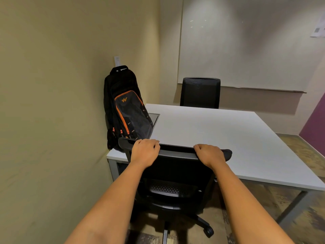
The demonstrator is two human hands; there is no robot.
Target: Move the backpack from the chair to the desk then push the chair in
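The black backpack (126, 110) with orange trim stands upright on the white desk's (219, 138) near left corner, leaning against the beige wall. A black office chair (175, 173) sits right in front of me, its backrest top level with the desk's front edge and its seat partly under the desk. My left hand (145, 151) grips the left part of the backrest's top rim. My right hand (210, 154) grips the right part of the same rim. Both arms are stretched forward.
A second black chair (200, 92) stands at the desk's far side. A dark recessed panel (154, 118) lies in the desk beside the backpack. A whiteboard (246, 41) covers the far wall, the beige wall (52, 103) runs close on the left, and a purple wall (314, 127) is at right.
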